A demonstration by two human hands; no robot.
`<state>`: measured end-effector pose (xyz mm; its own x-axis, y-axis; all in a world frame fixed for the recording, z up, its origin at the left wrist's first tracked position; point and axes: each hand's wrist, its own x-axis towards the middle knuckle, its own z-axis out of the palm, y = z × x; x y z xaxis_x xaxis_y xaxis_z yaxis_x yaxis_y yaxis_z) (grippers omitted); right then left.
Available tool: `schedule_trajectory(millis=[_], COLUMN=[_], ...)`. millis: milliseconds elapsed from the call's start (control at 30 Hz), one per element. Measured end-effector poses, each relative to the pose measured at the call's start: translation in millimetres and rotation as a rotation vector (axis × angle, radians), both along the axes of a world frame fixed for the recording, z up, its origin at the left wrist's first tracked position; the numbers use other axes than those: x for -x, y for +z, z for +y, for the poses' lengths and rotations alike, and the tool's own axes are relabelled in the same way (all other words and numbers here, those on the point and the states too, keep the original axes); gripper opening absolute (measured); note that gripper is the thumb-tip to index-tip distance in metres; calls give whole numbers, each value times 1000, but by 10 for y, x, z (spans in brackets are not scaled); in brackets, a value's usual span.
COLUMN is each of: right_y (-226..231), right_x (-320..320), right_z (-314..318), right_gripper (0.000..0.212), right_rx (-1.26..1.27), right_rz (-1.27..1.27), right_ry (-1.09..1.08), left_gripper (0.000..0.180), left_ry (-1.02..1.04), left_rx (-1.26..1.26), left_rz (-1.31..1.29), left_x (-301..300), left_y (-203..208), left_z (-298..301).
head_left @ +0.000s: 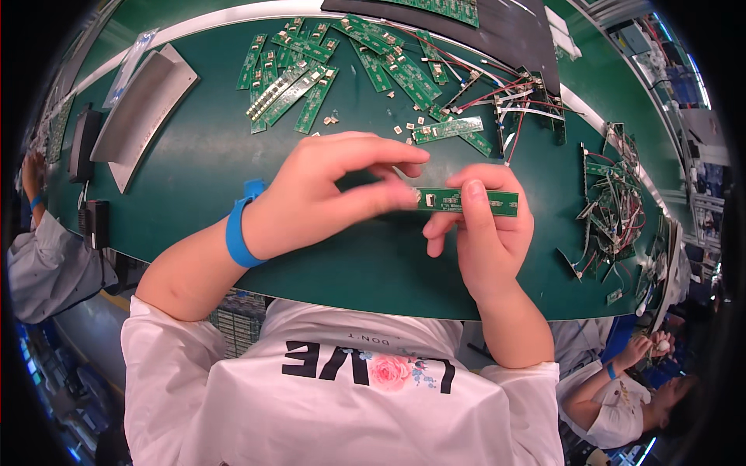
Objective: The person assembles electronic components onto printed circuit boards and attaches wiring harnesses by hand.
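A narrow green circuit board (497,203) with small white connectors lies level in front of me. My right hand (493,225) grips it, thumb on top and fingers beneath. At the board's left end is my left hand (334,175), a blue strap on its wrist. Its index finger reaches out above the board, while the thumb, blurred by motion, overlaps the board's end. Whether the left fingers pinch anything is unclear. Beyond my hands, another green board (448,130) rests on the table, beside several small loose connectors (399,130).
On the green table (202,202), a heap of circuit boards (311,54) lies at the back, joined by a tangle of wired boards (521,93). More wired boards (614,210) pile up right. A grey angled tray (148,113) stands left. Other people sit at both sides.
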<state>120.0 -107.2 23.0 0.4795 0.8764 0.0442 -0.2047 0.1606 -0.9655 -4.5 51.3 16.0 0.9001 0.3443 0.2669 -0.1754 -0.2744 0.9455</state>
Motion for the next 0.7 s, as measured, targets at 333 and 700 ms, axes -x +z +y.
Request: schedule_trajectory(millis=[333,700], right_y=[-83,-203], right_x=[131,-58], right_z=[46,208], right_gripper=[18,20], right_rx=[33,121], right_rz=[-135,256], right_ry=[-159,-118], left_gripper=[26,39], left_ry=[147,72], left_rx=[-662,-651], left_rz=[-156,-113], left_x=[-5,-148], left_y=[-115,-167], left_z=[-19,63])
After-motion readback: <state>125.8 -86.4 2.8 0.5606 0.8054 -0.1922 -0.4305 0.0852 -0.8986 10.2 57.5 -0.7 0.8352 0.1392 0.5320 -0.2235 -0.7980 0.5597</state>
